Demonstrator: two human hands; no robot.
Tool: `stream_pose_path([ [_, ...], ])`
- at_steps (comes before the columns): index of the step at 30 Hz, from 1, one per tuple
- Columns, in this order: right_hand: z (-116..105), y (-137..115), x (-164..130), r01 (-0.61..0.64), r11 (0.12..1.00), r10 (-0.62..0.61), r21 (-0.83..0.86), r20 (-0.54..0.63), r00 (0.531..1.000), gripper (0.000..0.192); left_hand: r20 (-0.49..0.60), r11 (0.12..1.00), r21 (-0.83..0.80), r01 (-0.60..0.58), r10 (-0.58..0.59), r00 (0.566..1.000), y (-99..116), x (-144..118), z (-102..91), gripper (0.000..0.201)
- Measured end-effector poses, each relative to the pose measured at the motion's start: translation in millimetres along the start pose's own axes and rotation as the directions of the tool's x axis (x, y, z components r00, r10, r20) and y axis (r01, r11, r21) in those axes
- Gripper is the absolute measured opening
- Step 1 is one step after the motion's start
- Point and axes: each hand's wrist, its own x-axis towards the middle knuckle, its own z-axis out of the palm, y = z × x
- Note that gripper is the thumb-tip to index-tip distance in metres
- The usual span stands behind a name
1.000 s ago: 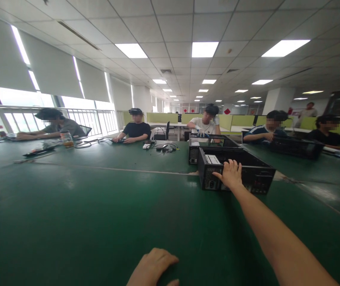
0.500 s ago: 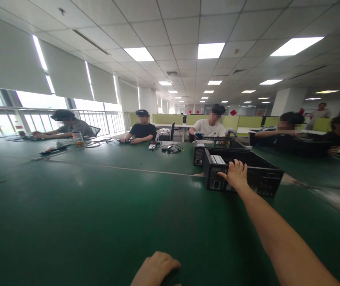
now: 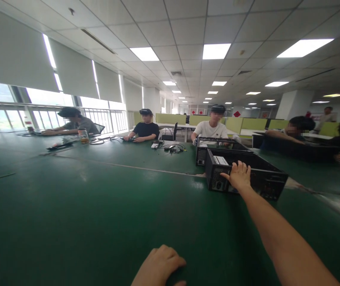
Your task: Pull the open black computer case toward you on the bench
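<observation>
My right hand (image 3: pixel 239 176) reaches forward to a black computer case (image 3: pixel 257 184) lying open-topped on the green table. Its fingers hook over the near top edge, and the thumb points left along the outer side. A white label (image 3: pixel 220 160) shows inside the case's left end. Low in the picture, my left hand (image 3: pixel 162 266) is close over the tabletop with loosely bent fingers; the thumb is apart from them and nothing shows in it. Just beyond my case stands a second open computer case (image 3: pixel 201 155), with a co-worker's gloved hands at it.
Several people sit around the green table (image 3: pixel 98 214). Cables with adapters (image 3: pixel 171 148) lie mid-table. Farther left are a jar (image 3: pixel 83 136) and a black tray-like item (image 3: pixel 59 146). A seam crosses the table beneath the case.
The view has shifted slightly, so the scene sits a little farther right. My right hand stays on the case edge; my left hand shows slightly more. The co-worker's hands opposite have moved.
</observation>
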Motion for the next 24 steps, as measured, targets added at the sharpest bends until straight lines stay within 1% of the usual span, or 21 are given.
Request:
stream_pose_path([
  [5,-5,-1,2,-0.018,1.000,0.018,0.006,0.036,0.999,0.086,0.036,1.000,0.026,0.016,-0.016,0.999,13,2,-8.6,0.030],
  [10,-5,0,4,-0.031,0.999,0.031,-0.006,0.067,0.997,0.079,0.090,1.000,0.015,0.024,-0.025,0.996,18,4,-2.0,0.031],
  [14,-5,1,5,-0.027,0.999,0.028,-0.017,0.083,0.996,0.080,0.123,0.998,0.034,-0.047,0.042,0.992,11,5,8.3,0.031],
  [17,-5,1,6,-0.029,0.999,0.030,-0.018,0.091,0.995,0.083,0.091,0.996,0.022,-0.081,0.079,0.993,5,6,16.6,0.033],
  [19,-6,1,8,-0.039,0.999,0.040,-0.013,0.103,0.994,0.086,0.089,0.997,0.009,-0.080,0.079,0.993,1,7,22.4,0.034],
  [21,-9,0,8,-0.050,0.999,0.051,-0.007,0.117,0.992,0.087,0.129,0.998,0.008,-0.062,0.060,0.990,-3,7,28.2,0.037],
  [24,-13,-1,6,-0.057,0.998,0.057,-0.005,0.137,0.989,0.087,0.219,1.000,0.010,-0.015,0.012,0.976,-13,5,38.2,0.047],
])
